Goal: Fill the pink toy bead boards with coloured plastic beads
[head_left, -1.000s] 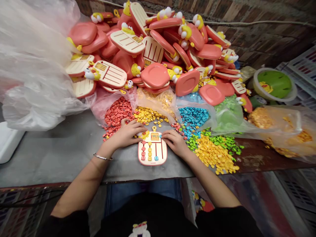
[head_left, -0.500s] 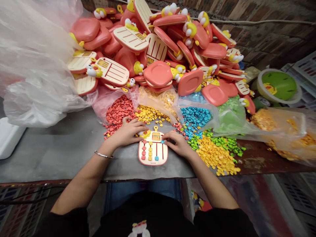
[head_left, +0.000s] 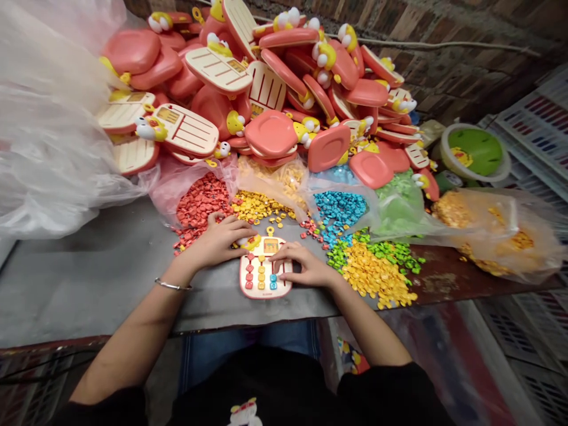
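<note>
A flat cream toy board (head_left: 267,292) with a coral rim lies on the table before me. Coral-red and yellow pieces fill two of its slots, and two blue pieces (head_left: 273,281) sit low in the third. My left hand (head_left: 224,239) grips the board's upper left edge at the yellow character head (head_left: 249,242), which the fingers partly cover. Over the right half reaches my right hand (head_left: 306,266), thumb and forefinger apart. Its thumb tip is at the blue pieces; the fingers hide the upper part of that slot.
Heaped behind are many coral toy boards (head_left: 270,133). Bags spill red (head_left: 202,201), yellow (head_left: 255,204), blue (head_left: 339,207) and green pieces (head_left: 399,254); a yellow pile (head_left: 375,275) lies right. A plastic bag (head_left: 57,148) stands left, a green-filled tub (head_left: 474,151) at back right.
My right hand has moved down the board from the top of the third slot, and a second blue piece now sits above the first. My left hand stays on the board.
</note>
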{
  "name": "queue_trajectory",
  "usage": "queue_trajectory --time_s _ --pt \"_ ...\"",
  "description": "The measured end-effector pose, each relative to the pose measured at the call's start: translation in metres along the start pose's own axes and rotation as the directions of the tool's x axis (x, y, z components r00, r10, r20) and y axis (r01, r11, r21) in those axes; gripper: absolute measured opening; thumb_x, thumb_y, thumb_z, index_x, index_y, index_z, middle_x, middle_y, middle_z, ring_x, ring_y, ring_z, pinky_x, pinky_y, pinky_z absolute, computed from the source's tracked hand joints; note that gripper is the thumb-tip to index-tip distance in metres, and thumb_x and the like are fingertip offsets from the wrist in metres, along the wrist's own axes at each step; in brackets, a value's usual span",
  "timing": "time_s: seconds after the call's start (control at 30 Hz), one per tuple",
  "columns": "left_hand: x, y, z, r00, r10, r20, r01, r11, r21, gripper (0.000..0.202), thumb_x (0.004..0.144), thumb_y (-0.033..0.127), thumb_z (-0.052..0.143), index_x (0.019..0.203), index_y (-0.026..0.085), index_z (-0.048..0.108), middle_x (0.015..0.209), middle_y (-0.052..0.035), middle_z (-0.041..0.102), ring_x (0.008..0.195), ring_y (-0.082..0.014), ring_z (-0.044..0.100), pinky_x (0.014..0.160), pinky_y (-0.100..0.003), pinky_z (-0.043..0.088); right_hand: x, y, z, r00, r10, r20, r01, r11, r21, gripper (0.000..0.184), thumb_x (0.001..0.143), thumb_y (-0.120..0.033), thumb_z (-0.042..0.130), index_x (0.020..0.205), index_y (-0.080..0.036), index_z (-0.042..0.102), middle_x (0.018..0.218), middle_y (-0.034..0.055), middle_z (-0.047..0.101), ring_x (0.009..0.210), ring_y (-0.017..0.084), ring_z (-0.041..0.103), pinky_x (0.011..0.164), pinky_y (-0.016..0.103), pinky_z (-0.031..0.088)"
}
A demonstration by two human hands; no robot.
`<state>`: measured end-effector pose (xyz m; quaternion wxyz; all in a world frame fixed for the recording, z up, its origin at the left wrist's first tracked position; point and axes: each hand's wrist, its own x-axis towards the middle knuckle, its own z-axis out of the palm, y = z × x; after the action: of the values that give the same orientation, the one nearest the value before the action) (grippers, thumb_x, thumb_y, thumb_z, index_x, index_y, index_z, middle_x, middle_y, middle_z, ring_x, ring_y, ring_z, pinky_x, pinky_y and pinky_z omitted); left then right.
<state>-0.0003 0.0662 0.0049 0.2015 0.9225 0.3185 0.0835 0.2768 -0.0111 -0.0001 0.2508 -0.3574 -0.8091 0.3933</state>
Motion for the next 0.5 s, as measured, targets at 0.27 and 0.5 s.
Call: queue_trajectory --time_s 0.27,0.5 --pt "0.0 -0.001 0.001 1.0 -0.001 -0.01 0.001 1.0 0.0 0.035 0.092 0.047 0.057 0.124 0.033 0.062 0.128 -0.0041 0.064 0.114 -0.0278 0.054 0.099 -0.05 0.016 -0.041 0.039 -0.068 0.76 0.263 -0.594 -0.569 0.712 -0.412 0.014 0.086 -0.019 0.054 0.091 -0.017 0.068 0.09 0.0098 0.066 0.085 0.025 0.061 0.078 0.037 0.047" --pt "0.0 0.002 0.0 1.0 -0.006 -0.013 0.006 1.0 -0.002 0.034 0.092 0.047 0.058 0.122 0.033 0.063 0.126 -0.0039 0.065 0.113 -0.0274 0.054 0.098 -0.049 0.017 -0.034 0.061 -0.065 0.748 0.349 -0.565 -0.657 0.512 -0.554 0.017 0.082 -0.014 0.055 0.091 -0.016 0.068 0.095 0.0126 0.064 0.09 0.028 0.058 0.082 0.037 0.046"
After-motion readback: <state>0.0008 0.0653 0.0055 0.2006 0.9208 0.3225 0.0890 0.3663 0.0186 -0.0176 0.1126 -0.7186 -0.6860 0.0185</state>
